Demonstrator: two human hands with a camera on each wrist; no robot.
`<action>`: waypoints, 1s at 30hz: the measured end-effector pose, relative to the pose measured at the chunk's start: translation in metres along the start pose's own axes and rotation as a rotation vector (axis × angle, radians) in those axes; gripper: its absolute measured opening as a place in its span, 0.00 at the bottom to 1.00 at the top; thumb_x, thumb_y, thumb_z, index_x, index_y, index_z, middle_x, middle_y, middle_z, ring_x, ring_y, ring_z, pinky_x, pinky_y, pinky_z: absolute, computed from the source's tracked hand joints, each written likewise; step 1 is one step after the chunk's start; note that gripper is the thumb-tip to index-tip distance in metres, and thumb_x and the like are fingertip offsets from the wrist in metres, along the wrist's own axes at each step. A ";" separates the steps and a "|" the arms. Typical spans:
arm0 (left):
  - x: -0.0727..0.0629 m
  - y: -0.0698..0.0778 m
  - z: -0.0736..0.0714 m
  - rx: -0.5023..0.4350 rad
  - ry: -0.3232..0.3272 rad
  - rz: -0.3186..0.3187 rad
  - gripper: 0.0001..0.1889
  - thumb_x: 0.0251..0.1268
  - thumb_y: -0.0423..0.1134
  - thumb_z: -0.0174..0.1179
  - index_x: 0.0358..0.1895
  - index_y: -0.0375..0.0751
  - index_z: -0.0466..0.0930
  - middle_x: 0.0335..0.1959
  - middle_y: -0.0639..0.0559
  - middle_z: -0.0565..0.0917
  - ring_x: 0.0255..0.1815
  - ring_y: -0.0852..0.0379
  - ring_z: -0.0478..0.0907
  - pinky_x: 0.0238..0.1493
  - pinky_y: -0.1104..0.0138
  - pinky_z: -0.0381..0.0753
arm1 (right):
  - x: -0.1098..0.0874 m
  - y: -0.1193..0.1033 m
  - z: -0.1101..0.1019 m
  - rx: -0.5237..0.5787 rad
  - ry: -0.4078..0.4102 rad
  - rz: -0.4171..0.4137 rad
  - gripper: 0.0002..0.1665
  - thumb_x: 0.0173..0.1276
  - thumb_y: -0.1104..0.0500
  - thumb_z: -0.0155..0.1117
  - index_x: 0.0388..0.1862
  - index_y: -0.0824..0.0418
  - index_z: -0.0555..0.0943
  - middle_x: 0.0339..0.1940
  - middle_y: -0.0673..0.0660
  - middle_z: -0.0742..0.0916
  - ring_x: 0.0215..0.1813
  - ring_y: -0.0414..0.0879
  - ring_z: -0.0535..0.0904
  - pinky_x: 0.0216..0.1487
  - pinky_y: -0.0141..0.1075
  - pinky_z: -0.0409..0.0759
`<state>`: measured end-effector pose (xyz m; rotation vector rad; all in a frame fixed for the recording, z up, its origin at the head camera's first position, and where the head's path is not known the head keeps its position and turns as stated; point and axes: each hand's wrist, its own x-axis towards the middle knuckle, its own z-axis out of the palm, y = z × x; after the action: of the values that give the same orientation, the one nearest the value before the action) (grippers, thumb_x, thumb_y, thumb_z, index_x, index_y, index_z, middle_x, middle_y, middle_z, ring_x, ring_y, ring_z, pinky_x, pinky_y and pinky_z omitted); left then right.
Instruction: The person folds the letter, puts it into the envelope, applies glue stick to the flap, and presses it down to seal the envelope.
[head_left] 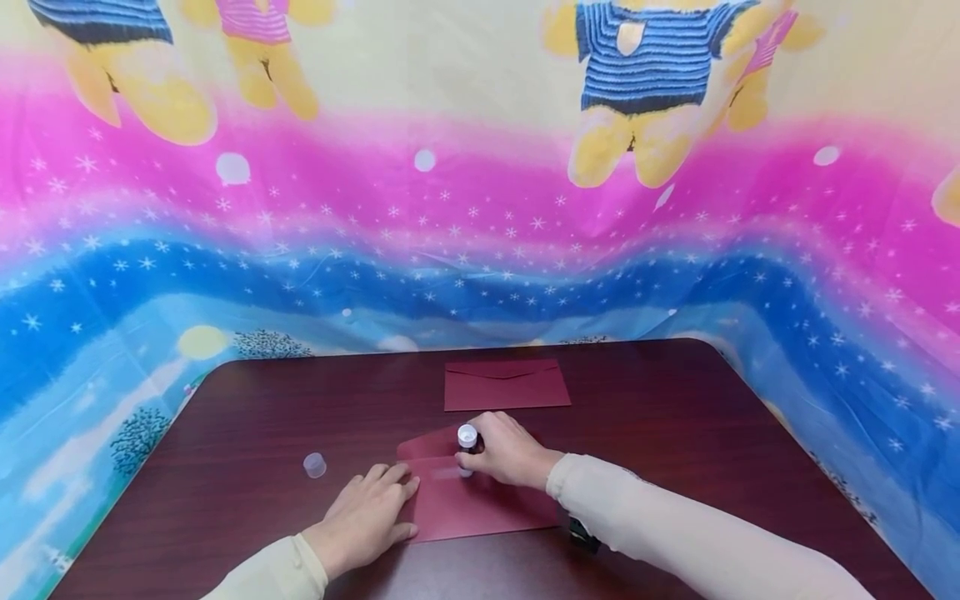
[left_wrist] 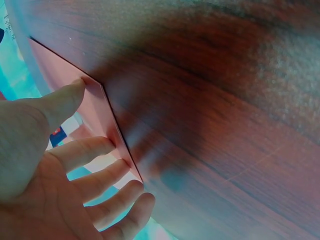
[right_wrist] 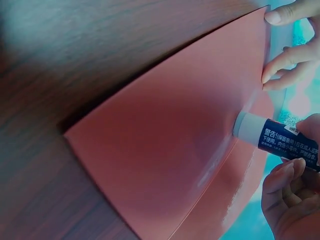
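A dark red envelope (head_left: 480,510) lies on the table with its flap folded out away from the person. My right hand (head_left: 512,454) grips a glue stick (right_wrist: 287,141) with a dark blue label, its white end down against the envelope body near the flap crease. Pale shiny streaks show on the paper beside the crease in the right wrist view. The left hand (head_left: 367,510) rests at the envelope's left edge, thumb and fingers spread, with fingertips touching the paper. Left of that hand, a translucent cap (head_left: 314,465) sits on the table.
A second red envelope (head_left: 508,388), its flap folded down, lies further back on the dark wooden table (head_left: 262,417). Behind the table hangs a colourful printed cloth (head_left: 480,208) that reaches around both sides.
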<state>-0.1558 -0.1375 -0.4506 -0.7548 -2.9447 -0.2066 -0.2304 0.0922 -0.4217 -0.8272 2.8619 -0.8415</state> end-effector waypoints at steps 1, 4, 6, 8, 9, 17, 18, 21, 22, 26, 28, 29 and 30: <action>0.000 0.000 0.000 0.001 0.001 0.001 0.30 0.53 0.52 0.74 0.58 0.39 0.84 0.62 0.42 0.81 0.59 0.42 0.77 0.51 0.47 0.80 | -0.001 0.001 -0.001 0.004 0.000 -0.002 0.09 0.64 0.55 0.74 0.29 0.55 0.83 0.22 0.44 0.82 0.25 0.34 0.73 0.31 0.28 0.74; 0.000 0.000 0.000 0.007 0.004 0.003 0.30 0.53 0.52 0.74 0.58 0.39 0.84 0.61 0.42 0.81 0.59 0.42 0.77 0.51 0.48 0.80 | -0.004 0.004 -0.003 0.005 0.006 -0.012 0.09 0.64 0.55 0.74 0.28 0.55 0.82 0.22 0.44 0.82 0.25 0.34 0.72 0.30 0.28 0.74; 0.000 0.001 -0.001 0.011 0.006 0.004 0.30 0.53 0.52 0.74 0.58 0.40 0.84 0.61 0.43 0.81 0.58 0.42 0.78 0.50 0.48 0.81 | -0.007 0.006 -0.005 0.002 0.011 -0.016 0.10 0.64 0.56 0.74 0.27 0.55 0.81 0.21 0.44 0.81 0.24 0.35 0.70 0.30 0.28 0.73; -0.001 0.001 -0.001 0.012 0.005 0.003 0.30 0.53 0.52 0.74 0.58 0.40 0.84 0.62 0.43 0.81 0.58 0.42 0.78 0.50 0.48 0.81 | -0.009 0.008 -0.006 0.000 0.015 -0.014 0.10 0.63 0.56 0.74 0.27 0.55 0.81 0.21 0.43 0.80 0.25 0.35 0.70 0.30 0.28 0.72; -0.001 0.001 -0.001 0.011 0.004 0.003 0.30 0.54 0.52 0.74 0.58 0.39 0.84 0.62 0.42 0.81 0.58 0.42 0.78 0.50 0.48 0.81 | -0.010 0.009 -0.007 -0.003 0.017 -0.011 0.10 0.63 0.56 0.74 0.27 0.54 0.81 0.21 0.43 0.80 0.25 0.35 0.69 0.30 0.28 0.72; -0.002 0.001 -0.001 0.008 0.011 0.007 0.30 0.54 0.52 0.74 0.58 0.39 0.84 0.62 0.43 0.81 0.58 0.42 0.78 0.50 0.48 0.81 | -0.020 0.018 -0.014 0.012 0.023 0.012 0.06 0.62 0.58 0.75 0.30 0.56 0.84 0.24 0.45 0.84 0.26 0.36 0.73 0.32 0.30 0.75; -0.002 0.001 -0.001 0.008 0.011 0.007 0.30 0.54 0.52 0.74 0.58 0.39 0.84 0.62 0.43 0.81 0.58 0.42 0.78 0.50 0.48 0.81 | -0.021 0.019 -0.015 0.012 0.026 0.013 0.06 0.62 0.58 0.75 0.30 0.56 0.84 0.25 0.45 0.84 0.27 0.36 0.73 0.32 0.30 0.75; -0.002 0.001 -0.001 0.009 0.011 0.006 0.30 0.54 0.52 0.74 0.59 0.40 0.84 0.62 0.43 0.81 0.58 0.42 0.78 0.49 0.48 0.81 | -0.024 0.023 -0.018 0.002 0.034 0.013 0.07 0.63 0.58 0.74 0.29 0.56 0.84 0.24 0.45 0.84 0.27 0.36 0.73 0.32 0.30 0.75; -0.002 0.001 -0.001 0.010 0.012 0.006 0.30 0.54 0.52 0.74 0.58 0.40 0.84 0.62 0.43 0.81 0.58 0.42 0.78 0.49 0.48 0.81 | -0.025 0.025 -0.019 -0.005 0.038 0.012 0.07 0.63 0.58 0.74 0.29 0.55 0.83 0.24 0.44 0.84 0.26 0.36 0.73 0.32 0.30 0.75; -0.002 0.001 0.000 0.012 0.016 0.007 0.30 0.53 0.52 0.74 0.58 0.40 0.84 0.62 0.43 0.81 0.58 0.42 0.78 0.49 0.48 0.81 | -0.029 0.032 -0.022 -0.017 0.049 0.012 0.07 0.63 0.58 0.74 0.28 0.55 0.83 0.23 0.44 0.83 0.26 0.35 0.73 0.31 0.30 0.75; -0.002 0.000 0.000 0.012 0.019 0.009 0.30 0.53 0.52 0.74 0.58 0.39 0.84 0.62 0.43 0.81 0.58 0.42 0.78 0.49 0.48 0.81 | -0.031 0.034 -0.024 -0.014 0.051 0.018 0.06 0.63 0.58 0.74 0.29 0.55 0.84 0.24 0.44 0.84 0.27 0.35 0.74 0.32 0.30 0.76; -0.002 0.000 0.000 0.012 0.021 0.009 0.30 0.53 0.52 0.74 0.58 0.39 0.84 0.62 0.43 0.81 0.58 0.42 0.78 0.49 0.48 0.81 | -0.031 0.035 -0.024 -0.007 0.051 0.019 0.06 0.63 0.58 0.74 0.29 0.55 0.84 0.24 0.44 0.84 0.27 0.36 0.74 0.32 0.30 0.76; -0.002 0.000 0.000 0.013 0.023 0.011 0.30 0.53 0.52 0.74 0.58 0.39 0.84 0.61 0.43 0.81 0.58 0.42 0.78 0.49 0.48 0.81 | -0.032 0.037 -0.025 -0.004 0.051 0.022 0.06 0.63 0.58 0.74 0.29 0.55 0.84 0.24 0.44 0.84 0.27 0.36 0.74 0.32 0.30 0.76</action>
<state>-0.1539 -0.1382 -0.4505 -0.7615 -2.9165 -0.1944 -0.2254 0.1465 -0.4224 -0.7845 2.9116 -0.8670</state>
